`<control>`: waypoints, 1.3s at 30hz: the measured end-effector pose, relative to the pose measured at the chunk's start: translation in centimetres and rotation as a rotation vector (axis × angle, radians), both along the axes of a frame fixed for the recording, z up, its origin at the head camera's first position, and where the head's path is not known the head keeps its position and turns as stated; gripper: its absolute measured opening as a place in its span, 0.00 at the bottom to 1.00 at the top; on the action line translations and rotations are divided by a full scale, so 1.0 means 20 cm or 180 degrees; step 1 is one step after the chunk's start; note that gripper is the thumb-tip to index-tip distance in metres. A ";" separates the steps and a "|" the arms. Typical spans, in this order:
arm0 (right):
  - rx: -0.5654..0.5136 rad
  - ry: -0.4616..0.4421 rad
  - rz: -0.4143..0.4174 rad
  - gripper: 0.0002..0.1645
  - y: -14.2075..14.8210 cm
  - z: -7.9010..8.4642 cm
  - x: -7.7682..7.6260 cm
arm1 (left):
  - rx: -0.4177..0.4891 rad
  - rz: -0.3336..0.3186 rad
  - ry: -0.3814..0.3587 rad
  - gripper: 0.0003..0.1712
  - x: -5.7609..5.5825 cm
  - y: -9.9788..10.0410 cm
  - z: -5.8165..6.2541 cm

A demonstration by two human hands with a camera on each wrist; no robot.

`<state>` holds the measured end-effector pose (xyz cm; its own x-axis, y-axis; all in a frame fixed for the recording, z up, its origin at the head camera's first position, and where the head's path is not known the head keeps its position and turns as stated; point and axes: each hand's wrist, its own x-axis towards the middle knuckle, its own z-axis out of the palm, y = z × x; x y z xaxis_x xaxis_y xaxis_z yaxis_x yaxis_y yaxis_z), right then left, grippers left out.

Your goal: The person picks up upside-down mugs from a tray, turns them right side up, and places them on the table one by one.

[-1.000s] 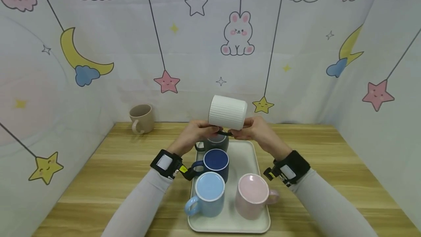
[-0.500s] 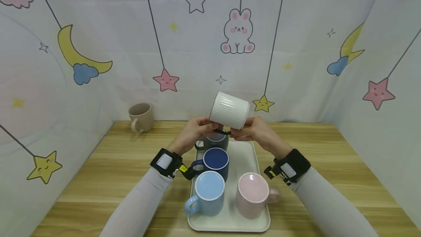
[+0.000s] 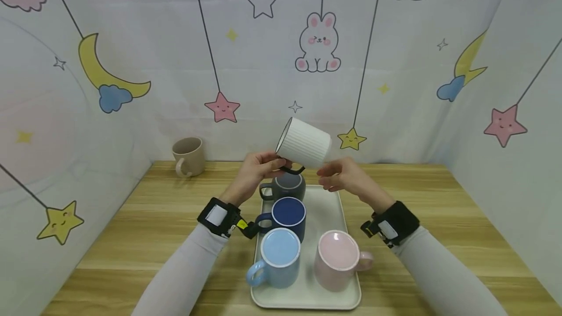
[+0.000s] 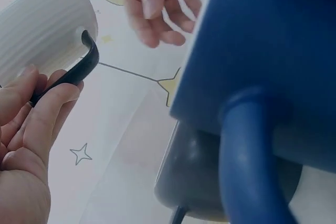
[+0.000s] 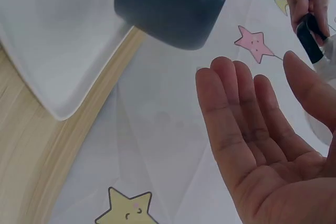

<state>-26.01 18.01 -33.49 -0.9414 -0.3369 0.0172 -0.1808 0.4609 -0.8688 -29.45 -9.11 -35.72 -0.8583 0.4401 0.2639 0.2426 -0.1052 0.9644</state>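
Note:
A white ribbed mug point(image 3: 304, 143) with a black handle point(image 4: 79, 72) is held up tilted on its side above the tray's far end, its rim toward the left. My left hand point(image 3: 259, 172) pinches the handle near the rim, as the left wrist view point(image 4: 31, 124) also shows. Just right of the mug's base, my right hand point(image 3: 347, 179) is apart from it, fingers relaxed and holding nothing; its bare palm point(image 5: 283, 182) shows in the right wrist view. Below the white mug stands a dark grey mug point(image 3: 288, 187), upside down on the tray.
The cream tray point(image 3: 322, 208) also bears upside-down dark blue point(image 3: 288, 213), light blue point(image 3: 280, 257) and pink point(image 3: 337, 260) mugs. The pink handle sticks out past the right rim. An upright beige mug point(image 3: 189, 157) stands at the table's back left corner. A patterned curtain point(image 3: 263, 62) borders the table.
My right hand has let go of the white mug and drawn back to the right. The mug has tilted further and shifted slightly left with my left hand.

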 end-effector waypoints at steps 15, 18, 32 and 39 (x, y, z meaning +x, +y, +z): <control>0.0423 0.0080 -0.0354 0.16 0.13 -0.14 -0.03 | 0.0126 0.0220 0.0047 0.17 0.00 -0.08 0.01; 0.0434 0.0052 -0.0377 0.16 0.15 -0.16 -0.03 | 0.0138 0.0243 0.0027 0.17 0.01 -0.08 0.01; 0.0567 -0.0450 -0.0334 0.20 0.18 -0.27 -0.01 | 0.0228 0.0375 0.0071 0.16 0.00 -0.12 -0.01; 0.0635 -0.0657 -0.0272 0.21 0.17 -0.31 -0.01 | 0.0268 0.0533 0.0069 0.16 0.00 -0.18 -0.01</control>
